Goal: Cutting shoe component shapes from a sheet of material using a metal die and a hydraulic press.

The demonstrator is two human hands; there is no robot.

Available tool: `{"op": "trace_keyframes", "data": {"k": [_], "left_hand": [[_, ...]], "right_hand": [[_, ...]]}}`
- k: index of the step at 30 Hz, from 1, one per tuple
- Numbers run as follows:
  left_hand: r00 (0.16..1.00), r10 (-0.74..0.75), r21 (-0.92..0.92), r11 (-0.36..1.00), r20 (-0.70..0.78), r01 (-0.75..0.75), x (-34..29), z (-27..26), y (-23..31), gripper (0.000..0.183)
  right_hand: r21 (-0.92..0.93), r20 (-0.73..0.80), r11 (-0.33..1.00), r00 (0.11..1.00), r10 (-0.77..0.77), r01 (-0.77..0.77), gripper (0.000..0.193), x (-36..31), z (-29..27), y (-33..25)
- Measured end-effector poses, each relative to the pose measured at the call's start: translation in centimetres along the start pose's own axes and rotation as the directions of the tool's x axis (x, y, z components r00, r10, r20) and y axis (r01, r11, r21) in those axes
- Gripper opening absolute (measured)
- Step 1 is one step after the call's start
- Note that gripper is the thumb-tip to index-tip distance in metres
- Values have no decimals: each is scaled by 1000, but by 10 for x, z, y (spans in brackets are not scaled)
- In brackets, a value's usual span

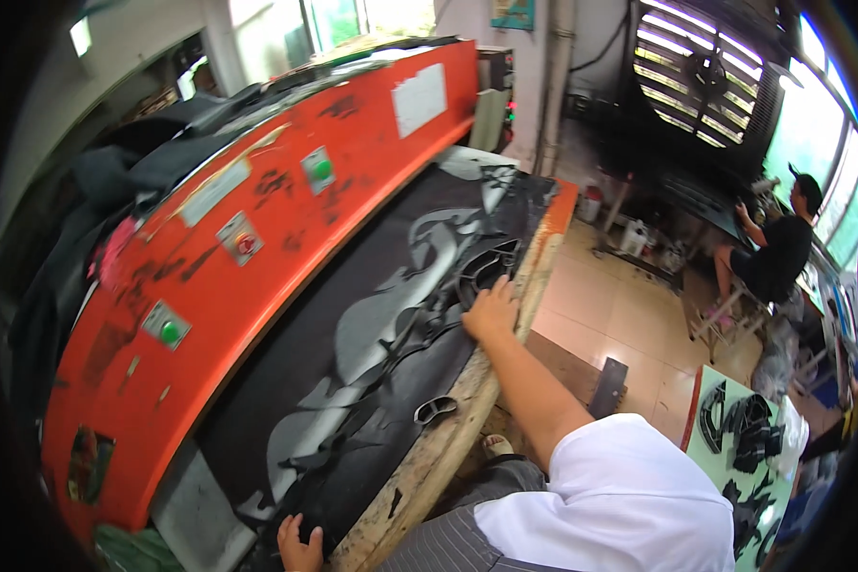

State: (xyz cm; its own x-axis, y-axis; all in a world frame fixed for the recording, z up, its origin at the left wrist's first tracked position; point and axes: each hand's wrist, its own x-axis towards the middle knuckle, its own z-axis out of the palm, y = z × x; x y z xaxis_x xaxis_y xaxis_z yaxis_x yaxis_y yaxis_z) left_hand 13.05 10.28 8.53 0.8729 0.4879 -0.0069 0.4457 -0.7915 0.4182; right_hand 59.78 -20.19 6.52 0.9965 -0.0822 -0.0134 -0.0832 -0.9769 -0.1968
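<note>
My right hand (494, 313) is at the near end of a dark, hollow, curved cutting die (491, 267), its fingers bent over the rim. The die stands on a black sheet (300, 329) with curved cut-outs that show a pale grey surface beneath. Close to the sheet's near edge sits a smaller rounded cutting die (436, 411), apart from both hands. Low in the picture, my left hand (300, 546) rests by the sheet's lower end with fingers spread and nothing in them. Loose black strips (391, 357) lie along the cut-outs.
A long orange machine beam (286, 205) with green and red buttons spans the sheet's far side. A worn wooden edge (424, 467) borders my side. On the right, a pale green table (701, 467) bears black pieces; beyond it a person (782, 243) sits at another bench.
</note>
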Motion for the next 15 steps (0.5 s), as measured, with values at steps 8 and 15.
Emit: {"op": "trace_keyframes", "data": {"k": [8, 15], "left_hand": [[908, -244, 77, 970, 340, 231, -58, 27, 34, 82], [910, -231, 64, 973, 343, 223, -85, 46, 26, 75]], "right_hand": [[-82, 45, 984, 987, -154, 157, 49, -17, 4, -11], [225, -203, 901, 922, -330, 372, 53, 27, 4, 85]]}}
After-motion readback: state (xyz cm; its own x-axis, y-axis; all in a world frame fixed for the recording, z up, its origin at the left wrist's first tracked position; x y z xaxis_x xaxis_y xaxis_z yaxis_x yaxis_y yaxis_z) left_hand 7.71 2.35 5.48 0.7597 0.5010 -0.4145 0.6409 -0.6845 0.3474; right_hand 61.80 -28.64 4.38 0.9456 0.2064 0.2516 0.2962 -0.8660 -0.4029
